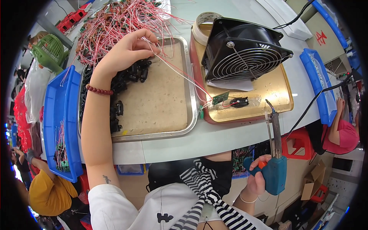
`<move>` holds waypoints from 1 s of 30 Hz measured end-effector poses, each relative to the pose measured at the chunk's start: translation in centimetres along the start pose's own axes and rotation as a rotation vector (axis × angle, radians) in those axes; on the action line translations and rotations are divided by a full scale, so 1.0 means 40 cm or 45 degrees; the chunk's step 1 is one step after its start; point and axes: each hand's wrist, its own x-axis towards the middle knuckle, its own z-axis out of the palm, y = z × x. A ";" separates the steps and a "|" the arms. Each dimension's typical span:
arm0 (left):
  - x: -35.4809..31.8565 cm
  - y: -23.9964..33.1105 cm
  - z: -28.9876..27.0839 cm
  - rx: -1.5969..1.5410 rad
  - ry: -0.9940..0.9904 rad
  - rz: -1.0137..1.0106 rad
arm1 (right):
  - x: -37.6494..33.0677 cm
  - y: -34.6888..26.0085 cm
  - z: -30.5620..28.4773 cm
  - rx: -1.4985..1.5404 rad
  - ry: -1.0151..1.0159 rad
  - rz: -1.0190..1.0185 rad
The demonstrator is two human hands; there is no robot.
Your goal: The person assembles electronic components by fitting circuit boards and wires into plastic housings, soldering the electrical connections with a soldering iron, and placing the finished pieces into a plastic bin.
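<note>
My left hand [142, 48] is raised over the far part of a metal tray [189, 128], its thumb and fingers pinched on red and white wires [180, 73]. These wires stretch right to a small green circuit board [220, 98] at the left side of a gold tray [268, 110]. A short red wire runs from the board toward a small black part [240, 102] lying in that tray. My right hand [257, 177] grips a blue soldering gun [276, 174] by its handle. The gun points up, its tip by the gold tray's right front edge, apart from the board.
A black fan [249, 50] with a wire guard stands on the gold tray, beside a tape roll [203, 28]. Tangled wired boards [111, 28] heap at the far left. Black parts [130, 73] line the metal tray's left side. Blue bins [63, 115] flank the table; a black cable [306, 107] hangs right.
</note>
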 end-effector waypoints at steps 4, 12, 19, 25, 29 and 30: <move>-0.009 0.028 -0.001 -0.097 -0.082 -0.030 | 0.002 -0.003 0.000 0.018 0.005 0.007; 0.003 -0.003 -0.001 0.097 0.082 0.002 | 0.001 0.005 -0.006 0.019 0.008 -0.009; -0.005 0.023 0.024 0.592 0.350 0.131 | -0.001 0.001 0.003 0.002 0.036 0.006; -0.011 0.039 0.033 0.725 0.394 0.185 | -0.002 0.006 -0.005 0.017 0.002 -0.039; -0.012 0.033 0.027 0.619 0.348 0.191 | -0.001 0.001 -0.002 0.013 0.010 -0.040; -0.012 0.033 0.026 0.618 0.347 0.192 | -0.001 0.000 -0.002 0.013 0.009 -0.035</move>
